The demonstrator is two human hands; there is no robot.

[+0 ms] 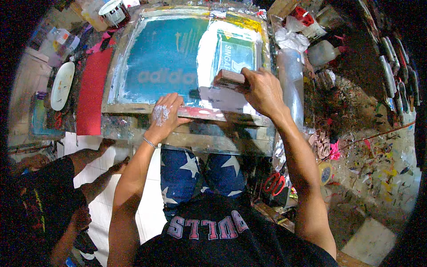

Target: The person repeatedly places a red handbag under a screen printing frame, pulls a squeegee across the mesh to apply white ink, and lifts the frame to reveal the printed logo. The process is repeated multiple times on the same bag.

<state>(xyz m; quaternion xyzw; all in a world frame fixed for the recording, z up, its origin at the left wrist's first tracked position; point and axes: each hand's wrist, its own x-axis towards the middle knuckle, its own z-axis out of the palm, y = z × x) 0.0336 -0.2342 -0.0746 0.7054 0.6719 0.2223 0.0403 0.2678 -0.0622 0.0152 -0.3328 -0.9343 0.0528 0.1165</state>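
A wood-framed printing screen (164,53) lies before me, its mesh teal on the left with a white-coated band and a lettered design panel on the right. My right hand (265,91) grips a squeegee (231,78) with a wooden handle, low on the right part of the screen. White ink (222,99) spreads on the mesh beneath it. On the near wooden edge of the frame rests my left hand (164,118), its fingers over the rail and thumb along the front. White smears mark the back of that hand. The squeegee's blade is hidden.
Left of the screen are a red sheet (90,91) and an oval white dish (62,86). A paint tub (114,13) stands at the far left. Red-handled scissors (274,183) hang near my right forearm. Another person (40,209) sits at the lower left.
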